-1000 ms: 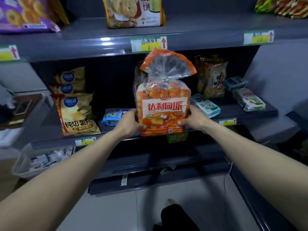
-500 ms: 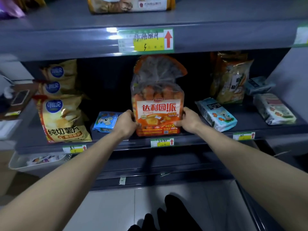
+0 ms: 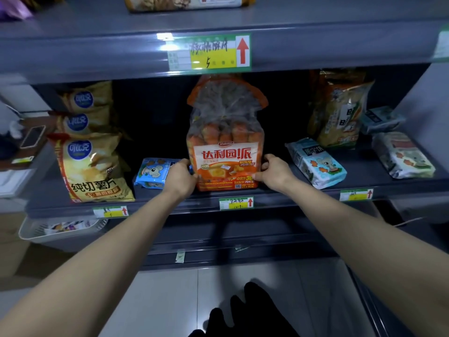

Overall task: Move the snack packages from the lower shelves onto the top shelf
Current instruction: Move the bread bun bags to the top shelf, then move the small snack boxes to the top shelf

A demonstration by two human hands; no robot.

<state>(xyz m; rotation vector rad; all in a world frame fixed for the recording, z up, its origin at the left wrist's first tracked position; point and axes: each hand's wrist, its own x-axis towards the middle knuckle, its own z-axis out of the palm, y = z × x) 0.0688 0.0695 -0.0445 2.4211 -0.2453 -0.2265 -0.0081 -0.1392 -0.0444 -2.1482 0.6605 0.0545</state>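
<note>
An orange bag of small cakes (image 3: 226,147) stands upright on the middle shelf (image 3: 279,194), under the top shelf (image 3: 97,49). My left hand (image 3: 181,177) grips its lower left side and my right hand (image 3: 273,172) grips its lower right side. Yellow crisp bags (image 3: 90,164) stand at the left of the same shelf. A small blue biscuit pack (image 3: 153,172) lies just behind my left hand. Another blue pack (image 3: 315,164) lies to the right.
A tall snack bag (image 3: 340,110) and two flat packs (image 3: 403,156) fill the shelf's right end. A cookie bag (image 3: 187,2) sits on the top shelf above. A white basket (image 3: 60,229) stands lower left. Grey floor lies below.
Both hands carried the orange bag from in front of the shelf edge back and down, so that it now stands on the middle shelf. The view has moved closer.
</note>
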